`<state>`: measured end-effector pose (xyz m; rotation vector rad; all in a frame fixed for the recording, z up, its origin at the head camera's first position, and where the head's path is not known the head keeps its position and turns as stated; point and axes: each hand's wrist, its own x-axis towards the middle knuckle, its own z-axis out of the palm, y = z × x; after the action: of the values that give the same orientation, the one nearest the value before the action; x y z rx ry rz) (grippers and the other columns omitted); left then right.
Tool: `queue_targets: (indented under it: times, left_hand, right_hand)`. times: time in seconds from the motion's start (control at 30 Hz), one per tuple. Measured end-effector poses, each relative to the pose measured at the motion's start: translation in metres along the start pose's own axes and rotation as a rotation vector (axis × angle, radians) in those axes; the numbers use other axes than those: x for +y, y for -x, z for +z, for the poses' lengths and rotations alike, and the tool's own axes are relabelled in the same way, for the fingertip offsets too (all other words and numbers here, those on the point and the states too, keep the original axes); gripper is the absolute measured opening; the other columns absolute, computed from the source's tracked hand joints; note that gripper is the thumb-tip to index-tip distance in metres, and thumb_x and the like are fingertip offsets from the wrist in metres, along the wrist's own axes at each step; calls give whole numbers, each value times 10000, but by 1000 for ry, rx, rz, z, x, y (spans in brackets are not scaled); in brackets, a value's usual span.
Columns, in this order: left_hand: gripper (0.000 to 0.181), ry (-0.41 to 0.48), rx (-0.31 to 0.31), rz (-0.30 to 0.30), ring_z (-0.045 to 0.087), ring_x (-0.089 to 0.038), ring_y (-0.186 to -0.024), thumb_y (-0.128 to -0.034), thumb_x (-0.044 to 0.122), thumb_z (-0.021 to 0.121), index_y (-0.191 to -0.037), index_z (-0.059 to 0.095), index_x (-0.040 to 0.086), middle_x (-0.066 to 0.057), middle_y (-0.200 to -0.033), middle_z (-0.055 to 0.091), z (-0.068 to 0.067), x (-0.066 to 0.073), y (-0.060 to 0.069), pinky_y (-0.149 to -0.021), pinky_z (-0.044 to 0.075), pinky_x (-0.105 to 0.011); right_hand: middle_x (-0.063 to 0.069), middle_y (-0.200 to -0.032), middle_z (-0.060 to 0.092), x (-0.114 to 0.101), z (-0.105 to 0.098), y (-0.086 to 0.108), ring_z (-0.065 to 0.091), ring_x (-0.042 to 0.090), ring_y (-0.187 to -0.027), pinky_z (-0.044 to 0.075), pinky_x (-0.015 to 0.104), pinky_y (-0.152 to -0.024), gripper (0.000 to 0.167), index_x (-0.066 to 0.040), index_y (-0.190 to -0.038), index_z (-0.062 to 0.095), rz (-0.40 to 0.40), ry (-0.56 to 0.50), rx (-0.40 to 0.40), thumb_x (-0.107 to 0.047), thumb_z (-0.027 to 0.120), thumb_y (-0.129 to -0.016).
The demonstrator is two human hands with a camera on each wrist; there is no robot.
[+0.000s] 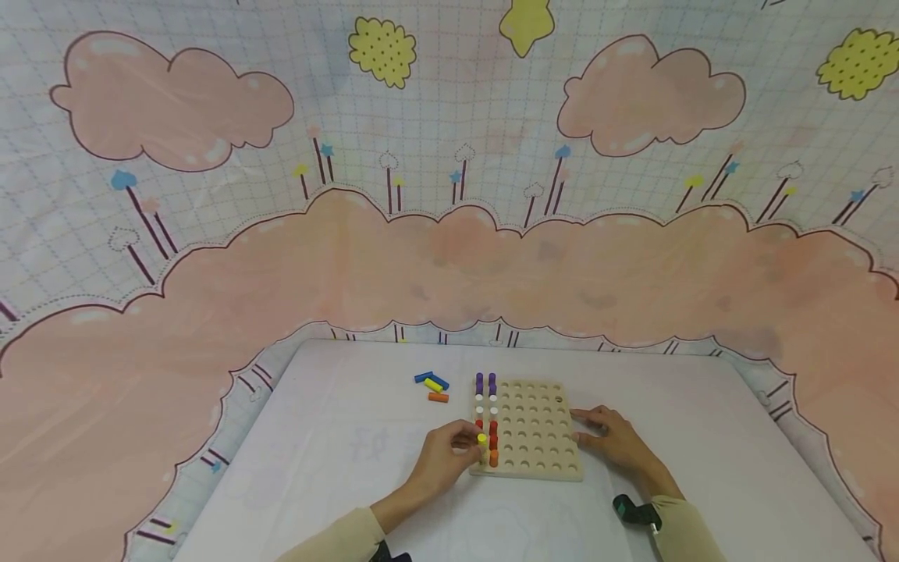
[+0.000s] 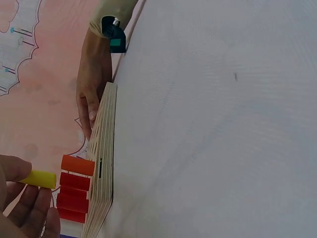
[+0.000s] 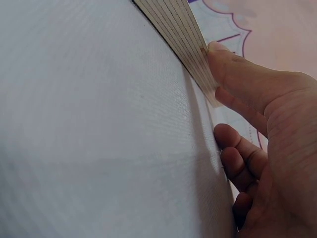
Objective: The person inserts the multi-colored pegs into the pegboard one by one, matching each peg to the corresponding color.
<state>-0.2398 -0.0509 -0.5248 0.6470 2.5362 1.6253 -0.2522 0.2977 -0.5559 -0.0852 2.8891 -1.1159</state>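
Note:
A wooden pegboard (image 1: 537, 433) with rows of round holes lies on the table. Its two leftmost columns hold purple pegs (image 1: 492, 382), white pegs (image 1: 493, 404), red pegs (image 2: 75, 181) and an orange peg (image 2: 78, 164). My left hand (image 1: 445, 459) pinches a yellow peg (image 2: 42, 179) between thumb and fingers, over the board's front left corner. In the left wrist view that peg is beside the orange one, apart from it. My right hand (image 1: 621, 442) touches the board's right edge with thumb and fingertips; in the right wrist view the thumb (image 3: 233, 69) rests at the wooden edge.
Left of the board's far part lie loose pegs: blue pegs (image 1: 440, 382), a yellow one (image 1: 433, 385) and an orange one (image 1: 438, 398). A white cloth covers the table (image 1: 337, 437). A patterned curtain (image 1: 449, 273) stands behind it. Dark straps (image 1: 635, 511) sit on both wrists.

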Motion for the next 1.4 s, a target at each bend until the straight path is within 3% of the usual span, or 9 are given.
queue_targets:
  times: [0.4, 0.63, 0.97, 1.03, 1.27, 1.4]
  left_hand:
    - [191, -47, 85, 32, 629, -116, -915, -903, 147, 684, -1087, 683, 97, -10, -1007, 698, -16, -4, -7, -827, 545, -231]
    - [194, -120, 165, 18, 633, -129, -901, -887, 110, 700, -1079, 697, 83, -15, -988, 701, -31, -20, -18, -819, 549, -253]
    - [215, -209, 219, -182, 600, -176, -910, -911, 129, 686, -1115, 698, 66, -69, -1018, 673, -64, -50, -40, -816, 555, -334]
    - [195, -224, 224, -186, 617, -197, -904, -903, 113, 691, -1087, 702, 49, -91, -1013, 679, -68, -53, -43, -820, 564, -363]
    - [188, -404, 229, -177, 618, -177, -874, -857, 89, 720, -1040, 731, 48, -62, -941, 678, -79, -64, -58, -790, 538, -362]
    - [175, -426, 199, -181, 630, -190, -889, -852, 86, 723, -1022, 733, 47, -70, -952, 684, -80, -71, -62, -815, 540, -385]
  right_hand:
    - [28, -1152, 607, -3, -1, 1, 501, 292, -1183, 372, 612, -1017, 489, -192, -1306, 641, -2, 4, -1, -401, 713, -869]
    - [32, -1158, 606, -3, 0, 1, 500, 293, -1187, 374, 609, -1021, 495, -184, -1307, 639, 0, -9, -4, -400, 715, -868]
    - [24, -1145, 603, -1, 0, 0, 502, 283, -1169, 381, 604, -1013, 499, -184, -1304, 641, -15, -8, -1, -409, 715, -865]
    - [23, -1148, 599, -1, 0, 0, 498, 280, -1172, 376, 609, -1019, 498, -188, -1302, 642, -8, -13, -3, -412, 715, -864]
    - [20, -1160, 603, 0, -1, -2, 503, 280, -1175, 381, 600, -1016, 499, -189, -1305, 639, -20, -3, -5, -415, 713, -867]
    - [27, -1164, 606, 0, -1, -1, 507, 294, -1178, 385, 604, -1012, 498, -180, -1305, 638, -27, -2, -6, -405, 715, -867]
